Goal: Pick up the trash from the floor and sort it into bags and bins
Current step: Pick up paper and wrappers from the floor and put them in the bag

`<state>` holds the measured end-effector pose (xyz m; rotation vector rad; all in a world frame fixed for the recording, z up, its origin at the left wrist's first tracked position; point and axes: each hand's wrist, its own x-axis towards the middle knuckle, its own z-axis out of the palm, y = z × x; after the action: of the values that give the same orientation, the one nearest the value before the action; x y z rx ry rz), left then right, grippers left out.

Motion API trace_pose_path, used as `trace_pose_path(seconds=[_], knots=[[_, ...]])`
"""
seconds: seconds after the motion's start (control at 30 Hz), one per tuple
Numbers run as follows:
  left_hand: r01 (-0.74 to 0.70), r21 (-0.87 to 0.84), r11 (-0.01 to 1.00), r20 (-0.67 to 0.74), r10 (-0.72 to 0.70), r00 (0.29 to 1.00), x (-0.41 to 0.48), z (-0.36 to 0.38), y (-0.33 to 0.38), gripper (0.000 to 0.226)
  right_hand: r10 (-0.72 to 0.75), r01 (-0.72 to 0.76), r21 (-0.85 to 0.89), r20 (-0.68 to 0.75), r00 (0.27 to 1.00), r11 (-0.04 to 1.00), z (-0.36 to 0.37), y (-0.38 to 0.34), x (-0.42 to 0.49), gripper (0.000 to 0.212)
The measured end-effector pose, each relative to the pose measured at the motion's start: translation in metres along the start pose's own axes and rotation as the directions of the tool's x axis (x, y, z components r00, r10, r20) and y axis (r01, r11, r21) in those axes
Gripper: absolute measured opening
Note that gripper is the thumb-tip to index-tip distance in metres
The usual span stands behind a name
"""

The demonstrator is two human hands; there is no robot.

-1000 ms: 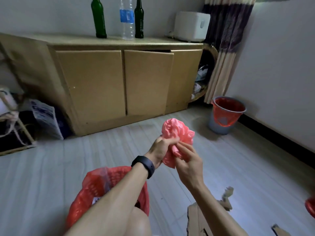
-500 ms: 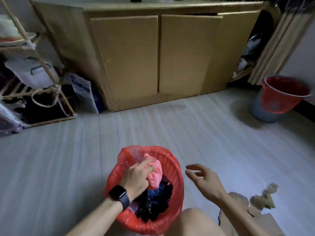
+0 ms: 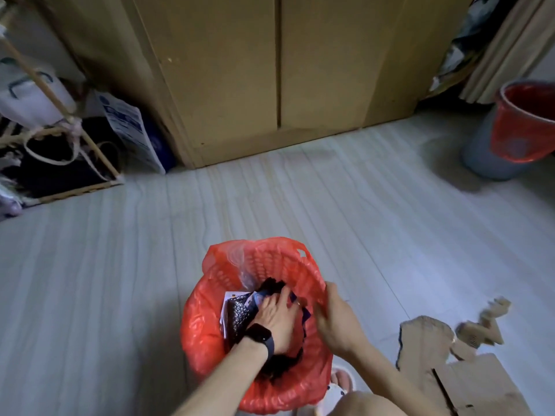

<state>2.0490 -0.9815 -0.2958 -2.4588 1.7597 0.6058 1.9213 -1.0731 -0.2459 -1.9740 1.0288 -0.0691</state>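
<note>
A red mesh basket lined with a red plastic bag (image 3: pixel 207 322) stands on the floor just in front of me. Dark wrappers and printed packets (image 3: pixel 237 310) fill it. My left hand (image 3: pixel 274 315), with a black watch on the wrist, reaches deep inside, palm down and fingers spread flat on the trash. The pink bag is not visible. My right hand (image 3: pixel 336 319) is blurred at the basket's right rim, fingers loosely curled, with nothing seen in it. Torn cardboard pieces (image 3: pixel 426 334) lie on the floor to the right.
A grey bin with a red liner (image 3: pixel 522 127) stands at the far right by the curtain. A wooden cabinet (image 3: pixel 225 70) fills the back. A bamboo rack (image 3: pixel 60 163) and a blue-and-white bag (image 3: pixel 129 127) sit at the left. My slippered foot (image 3: pixel 341 382) is beside the basket.
My left hand carried the crumpled pink bag down into the red basket and pushed it under. The right hand let go and moved to the rim. My view tilted down.
</note>
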Motion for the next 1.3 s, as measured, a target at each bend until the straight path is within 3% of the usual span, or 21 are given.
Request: trace_pose_path(seconds=[0.1, 0.27, 0.33, 0.47, 0.6, 0.7, 0.87, 0.93, 1.03, 1.13, 1.2, 1.3], knots=[[0.07, 0.051, 0.996, -0.007, -0.07, 0.998, 0.011, 0.019, 0.008, 0.065, -0.023, 0.023, 0.014, 0.012, 1.0, 1.0, -0.001, 0.0, 0.002, 0.032], [0.063, -0.11, 0.992, -0.127, -0.077, 0.989, 0.014, 0.057, 0.001, 0.058, -0.099, 0.097, 0.033, 0.054, 0.994, 0.995, 0.003, 0.013, 0.005, 0.011], [0.055, -0.103, 0.993, -0.146, -0.069, 0.987, 0.025, 0.072, -0.008, 0.057, -0.103, 0.1, 0.077, 0.041, 0.994, 0.992, 0.004, 0.015, 0.009, 0.01], [0.018, -0.087, 0.996, -0.314, -0.045, 0.948, 0.044, 0.109, -0.015, 0.041, -0.088, 0.081, 0.134, 0.047, 0.995, 0.988, 0.005, 0.016, 0.013, 0.009], [-0.047, -0.069, 0.997, -0.397, 0.016, 0.918, 0.05, 0.132, -0.016, 0.046, -0.09, 0.081, 0.184, 0.041, 0.995, 0.98, 0.007, 0.019, 0.013, 0.025], [-0.063, -0.09, 0.994, -0.383, 0.023, 0.923, 0.045, 0.135, -0.018, 0.052, -0.061, 0.049, 0.172, 0.065, 0.996, 0.984, 0.008, 0.015, 0.012, 0.028], [-0.059, -0.144, 0.988, -0.329, 0.008, 0.944, 0.043, 0.129, -0.02, 0.05, -0.025, 0.021, 0.122, 0.032, 0.999, 0.992, 0.012, 0.009, 0.01, 0.014], [-0.072, -0.118, 0.99, -0.247, 0.041, 0.968, 0.049, 0.117, -0.024, 0.047, -0.017, 0.017, 0.088, 0.002, 1.0, 0.996, 0.012, 0.004, 0.012, 0.013], [-0.048, -0.003, 0.999, 0.021, 0.048, 0.999, 0.064, 0.073, -0.029, 0.061, 0.036, -0.037, -0.033, -0.041, 0.999, 0.999, 0.008, -0.008, 0.02, 0.013], [-0.191, 0.225, 0.955, 0.088, 0.176, 0.981, 0.073, 0.031, -0.033, 0.083, 0.129, -0.139, -0.081, -0.113, 0.985, 0.987, -0.002, -0.019, 0.019, 0.024], [-0.278, 0.351, 0.894, 0.095, 0.261, 0.961, 0.07, 0.004, -0.035, 0.068, 0.173, -0.185, -0.046, -0.191, 0.966, 0.982, -0.012, -0.014, 0.016, 0.021], [-0.304, 0.403, 0.863, 0.098, 0.289, 0.952, 0.058, -0.02, -0.03, 0.055, 0.27, -0.287, -0.017, -0.287, 0.919, 0.958, -0.036, 0.005, 0.01, 0.015]])
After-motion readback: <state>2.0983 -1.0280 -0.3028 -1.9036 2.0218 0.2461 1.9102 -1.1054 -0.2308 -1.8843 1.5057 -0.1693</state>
